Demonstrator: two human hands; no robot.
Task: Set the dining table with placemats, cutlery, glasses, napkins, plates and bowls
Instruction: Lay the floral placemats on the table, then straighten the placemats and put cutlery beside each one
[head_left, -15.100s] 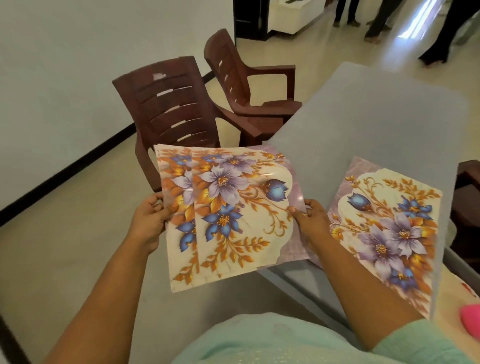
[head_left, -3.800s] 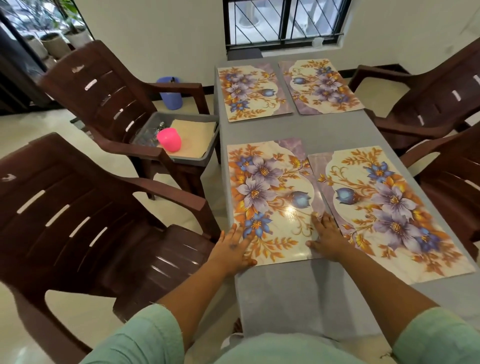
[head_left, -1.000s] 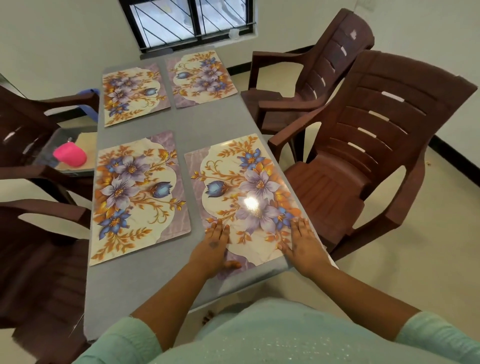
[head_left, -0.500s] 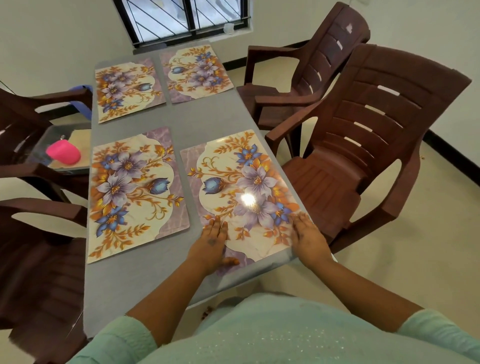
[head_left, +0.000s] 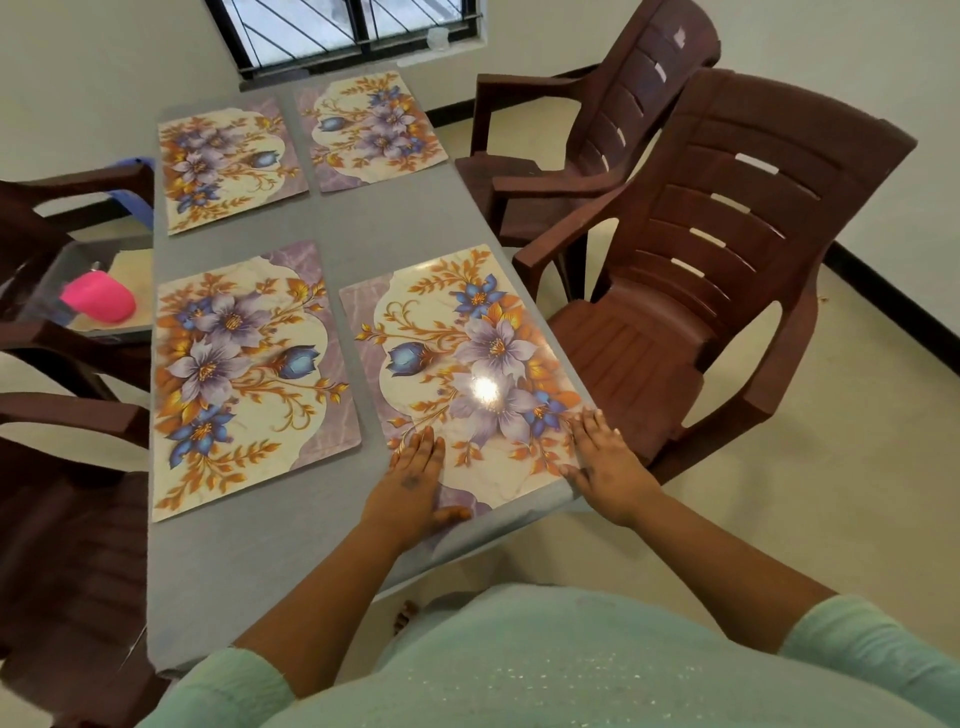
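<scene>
Hands (head_left: 415, 480) (head_left: 608, 467) flat on glossy rectangular floral placemat (head_left: 467, 374)

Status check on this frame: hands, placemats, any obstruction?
Left hand and right hand flat on near-right placemat. Four placemats down. Nothing else on table.

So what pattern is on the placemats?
Purple and blue flowers with orange leaves on cream placemats, head view.
</scene>
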